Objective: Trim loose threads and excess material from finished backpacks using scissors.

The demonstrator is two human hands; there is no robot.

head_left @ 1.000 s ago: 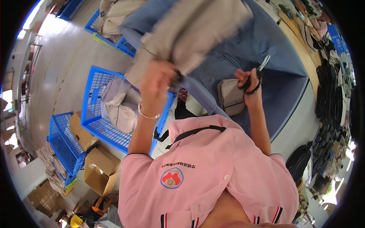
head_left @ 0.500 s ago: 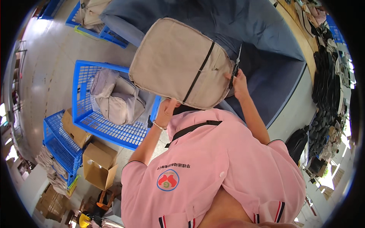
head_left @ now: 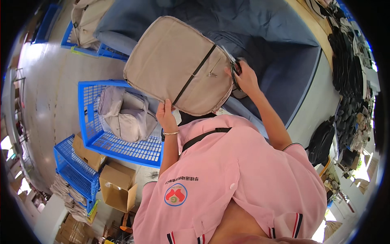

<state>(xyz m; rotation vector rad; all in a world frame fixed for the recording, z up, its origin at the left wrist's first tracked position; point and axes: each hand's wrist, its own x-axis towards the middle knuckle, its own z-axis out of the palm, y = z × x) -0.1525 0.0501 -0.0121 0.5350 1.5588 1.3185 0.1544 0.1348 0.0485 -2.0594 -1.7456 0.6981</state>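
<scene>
both grips [head_left: 166, 116] [head_left: 243, 79] hold beige backpack [head_left: 180, 65]; blue crate [head_left: 87, 122] beside.

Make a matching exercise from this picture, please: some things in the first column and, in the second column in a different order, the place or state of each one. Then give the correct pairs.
Things:
1. beige backpack
2. pale grey bag
3. cardboard box
4. black bag

Places or states:
A. lies inside a blue crate
B. stands open on the floor, near the lower left
C. held up by the left hand and the right hand over the blue table cover
D. hangs beside the table's right edge

Pairs: 1-C, 2-A, 3-B, 4-D
</scene>
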